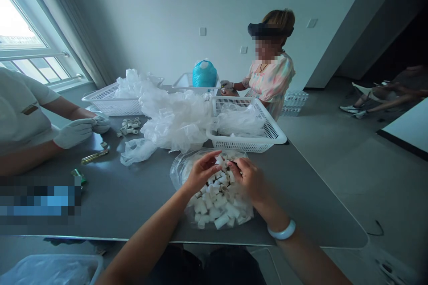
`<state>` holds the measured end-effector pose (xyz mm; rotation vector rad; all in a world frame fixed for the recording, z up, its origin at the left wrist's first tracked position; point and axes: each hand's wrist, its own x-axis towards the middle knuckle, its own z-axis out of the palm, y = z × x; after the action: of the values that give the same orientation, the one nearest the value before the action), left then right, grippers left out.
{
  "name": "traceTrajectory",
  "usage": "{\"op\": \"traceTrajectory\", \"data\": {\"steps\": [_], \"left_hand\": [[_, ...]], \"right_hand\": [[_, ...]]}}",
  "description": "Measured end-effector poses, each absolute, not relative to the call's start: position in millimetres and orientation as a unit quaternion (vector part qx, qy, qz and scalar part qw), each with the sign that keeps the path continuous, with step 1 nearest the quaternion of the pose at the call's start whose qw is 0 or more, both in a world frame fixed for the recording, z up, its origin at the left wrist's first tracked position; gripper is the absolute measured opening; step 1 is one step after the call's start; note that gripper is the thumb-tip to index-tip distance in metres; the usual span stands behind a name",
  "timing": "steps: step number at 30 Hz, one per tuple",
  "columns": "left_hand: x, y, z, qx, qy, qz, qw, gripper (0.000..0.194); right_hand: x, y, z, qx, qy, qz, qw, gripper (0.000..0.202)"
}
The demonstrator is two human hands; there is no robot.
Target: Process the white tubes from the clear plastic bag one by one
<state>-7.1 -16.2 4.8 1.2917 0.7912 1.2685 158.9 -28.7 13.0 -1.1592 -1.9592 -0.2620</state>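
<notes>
My left hand [203, 170] pinches a white plastic pipe fitting [219, 160] between thumb and fingers, above a pile of similar white fittings [217, 202]. Just to its right, my right hand [249, 176] is closed, with a thin dark thing [231, 162] showing at its fingertips; its kind is too small to make out. The pile lies on and in a clear plastic bag [179, 170] spread on the grey table [140, 205]. Both hands are close together over the far part of the pile.
White baskets [267, 136] with clear plastic bags [180, 118] stand beyond the pile. At left, a co-worker's gloved hands [75, 132] are near several loose fittings [129, 127]. Another person [272, 71] stands behind the table, near a blue bundle [204, 74]. The table's right edge [329, 200] slants nearby.
</notes>
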Motion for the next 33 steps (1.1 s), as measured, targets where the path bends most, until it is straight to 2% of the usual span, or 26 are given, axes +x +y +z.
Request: {"op": "traceTrajectory", "data": {"steps": [3,5,9,15,28,30,33], "left_hand": [[-8.0,-17.1,4.8,0.600,0.327,0.507,0.525,0.053],[-7.3,-17.5,4.0,0.637,0.330,0.499,0.485,0.048],[-8.4,-17.3,3.3,0.730,0.362,0.470,0.338,0.032],[-10.5,-16.4,2.8,0.781,0.361,0.465,0.211,0.026],[-9.1,-15.6,-2.2,0.762,0.349,0.481,0.259,0.030],[-8.3,-15.7,-3.4,0.736,0.372,0.487,0.288,0.031],[-7.5,-17.0,-1.6,0.680,0.376,0.493,0.391,0.035]], "right_hand": [[160.8,-28.6,14.8,-0.448,-0.788,-0.096,0.412,0.040],[160.3,-29.1,15.3,-0.437,-0.798,-0.104,0.401,0.041],[157.8,-29.7,15.1,-0.444,-0.804,-0.123,0.376,0.045],[155.4,-31.6,15.6,-0.449,-0.808,-0.125,0.361,0.048],[155.8,-30.2,14.2,-0.454,-0.803,-0.113,0.370,0.046],[156.3,-29.5,13.6,-0.457,-0.798,-0.110,0.377,0.046],[158.1,-27.3,13.0,-0.463,-0.789,-0.109,0.388,0.045]]}}
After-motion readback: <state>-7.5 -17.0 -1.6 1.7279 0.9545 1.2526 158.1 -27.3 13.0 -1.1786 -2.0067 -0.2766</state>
